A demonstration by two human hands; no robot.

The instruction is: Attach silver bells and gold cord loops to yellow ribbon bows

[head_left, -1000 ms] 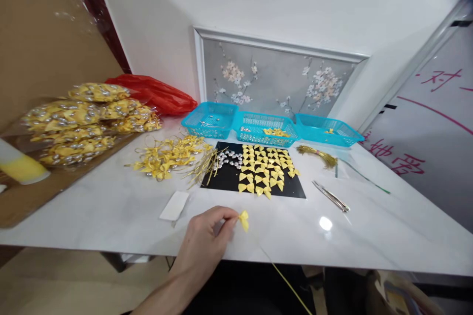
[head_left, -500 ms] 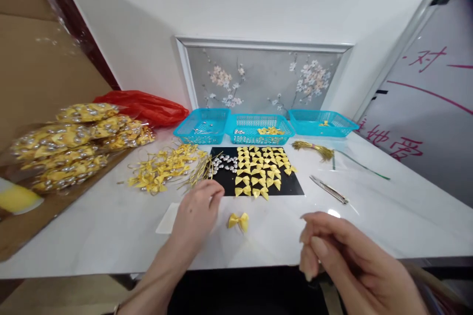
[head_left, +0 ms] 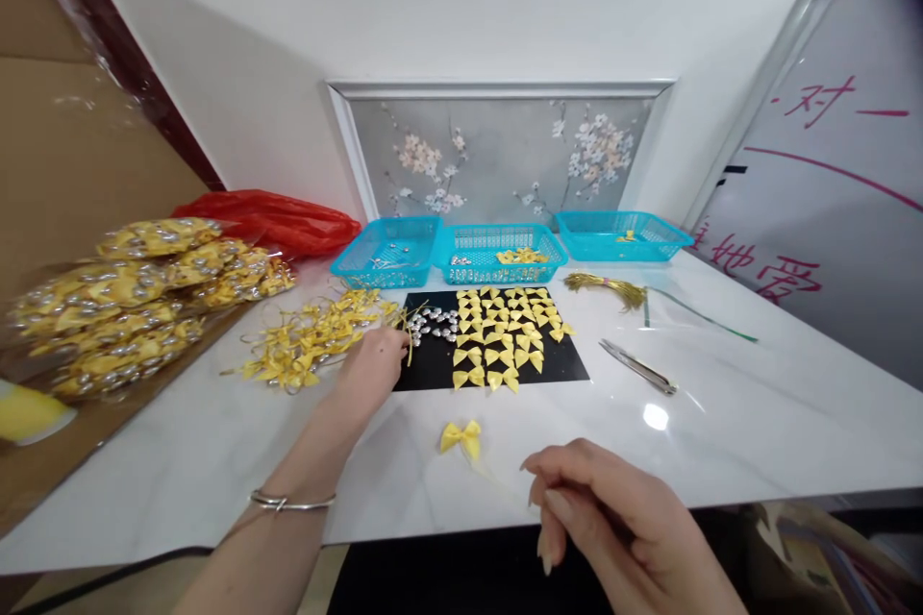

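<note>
My left hand (head_left: 371, 370) reaches over the left edge of the black mat (head_left: 425, 370). Its fingers close on the thin gold twist ties (head_left: 411, 332) there, most of which it hides. Beside them on the mat lie silver heart-shaped beads (head_left: 436, 322). Rows of yellow ribbon bows (head_left: 497, 336) cover the mat's middle. In front of the mat, a single yellow bow (head_left: 461, 439) lies on the table, with a faint thin strand trailing toward my right hand (head_left: 606, 519). That hand hovers over the front edge, fingers curled toward the thumb; what it holds, if anything, cannot be made out.
Three blue baskets (head_left: 501, 255) stand along the wall. Tweezers (head_left: 638, 368) and a gold tie bundle (head_left: 606, 288) lie right. Finished-looking bows (head_left: 310, 341) are heaped left, before bagged bows (head_left: 137, 298) and a red plastic bag (head_left: 270, 221). The white table's (head_left: 180, 490) front edge is near.
My left hand let go of the yellow bow onto the table and moved forward-left to the gold ties. My right hand came into view and moved left toward the bow. The view shifted.
</note>
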